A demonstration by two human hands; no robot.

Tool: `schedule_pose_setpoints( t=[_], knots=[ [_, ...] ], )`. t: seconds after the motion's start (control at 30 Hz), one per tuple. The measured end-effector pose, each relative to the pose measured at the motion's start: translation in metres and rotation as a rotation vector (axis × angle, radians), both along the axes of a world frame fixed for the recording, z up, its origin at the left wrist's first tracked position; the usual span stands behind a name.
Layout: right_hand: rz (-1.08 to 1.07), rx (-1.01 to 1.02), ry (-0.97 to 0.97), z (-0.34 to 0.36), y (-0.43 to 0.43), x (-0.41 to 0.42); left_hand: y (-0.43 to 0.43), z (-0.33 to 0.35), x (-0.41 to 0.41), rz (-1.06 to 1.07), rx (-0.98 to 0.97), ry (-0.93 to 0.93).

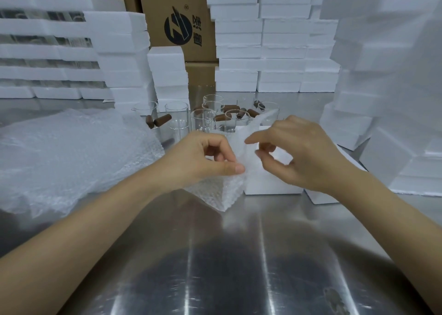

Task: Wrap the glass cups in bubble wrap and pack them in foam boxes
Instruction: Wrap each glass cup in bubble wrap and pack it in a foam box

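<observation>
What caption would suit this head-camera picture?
Left hand pinches a bubble wrap sheet, right hand touching it, beside a foam box; glass cups wait behind.

Shiny metal, matt foam, clear glass, soft plastic film.

The silver metal tabletop point(239, 255) is smooth and brushed, with streaky glossy reflections in its near part. The clear bubble-wrap sheet point(229, 190) at centre and the heap of clear bubble wrap point(71, 152) at left are thin, dimpled plastic with a faint sheen. The white foam blocks point(239, 39) stacked far and right look matt and finely grainy, like the white foam box point(270, 183). The clear cylindrical glass cups point(177, 116) are glossy, their brown handles point(162, 120) matt and wood-like. The far brown cardboard carton point(162, 1) is dull.
</observation>
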State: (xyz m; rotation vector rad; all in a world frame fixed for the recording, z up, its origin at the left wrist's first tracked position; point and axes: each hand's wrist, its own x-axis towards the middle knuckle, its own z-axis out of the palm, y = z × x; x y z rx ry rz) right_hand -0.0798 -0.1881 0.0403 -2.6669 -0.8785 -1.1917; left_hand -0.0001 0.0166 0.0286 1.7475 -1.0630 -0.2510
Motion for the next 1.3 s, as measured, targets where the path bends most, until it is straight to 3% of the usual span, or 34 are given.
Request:
schedule_pose_setpoints(
  t=[0.1, 0.23, 0.37, 0.43, 0.57, 0.7, 0.83, 0.93, 1.0, 1.1, 1.2, 1.3],
  knots=[
    [0.034, -0.107, 0.039, 0.001, 0.0, -0.002, 0.0, 0.003, -0.002, -0.006, -0.002, 0.044],
    [0.06, -0.134, -0.054, -0.001, -0.001, 0.002, 0.0, 0.003, 0.001, 0.079, -0.107, 0.175],
    [0.058, -0.014, -0.124, 0.001, -0.002, 0.004, 0.006, 0.015, 0.008, 0.44, -0.353, 0.22],
    [0.088, -0.011, -0.068, 0.002, -0.001, 0.002, 0.012, 0.022, 0.017, 0.617, -0.475, 0.258],
    [0.063, -0.105, 0.073, -0.003, 0.003, 0.002, 0.025, 0.031, 0.029, 0.769, -0.554, 0.173],
    [0.111, 0.154, 0.096, -0.001, 0.003, 0.001, 0.032, 0.038, 0.026, 0.849, -0.699, -0.214],
    [0.044, 0.488, 0.072, 0.011, -0.003, 0.016, 0.048, 0.054, 0.031, 0.919, -0.83, -0.944],
    [-0.184, 0.433, 0.308, 0.015, -0.006, 0.049, 0.052, 0.052, 0.036, 0.915, -0.671, -1.372],
    [-0.303, 0.31, 0.45, 0.015, -0.004, 0.075, 0.049, 0.044, 0.035, 0.85, -0.532, -1.471],
    [-0.456, 0.192, 0.53, 0.011, 0.003, 0.113, 0.042, 0.033, 0.035, 0.731, -0.287, -1.416],
    [-0.588, 0.142, 0.588, 0.005, 0.005, 0.144, 0.033, 0.022, 0.034, 0.678, -0.076, -1.136],
    [-0.652, 0.162, 0.641, 0.0, 0.006, 0.16, 0.029, 0.013, 0.031, 0.646, -0.086, -0.841]
  ],
)
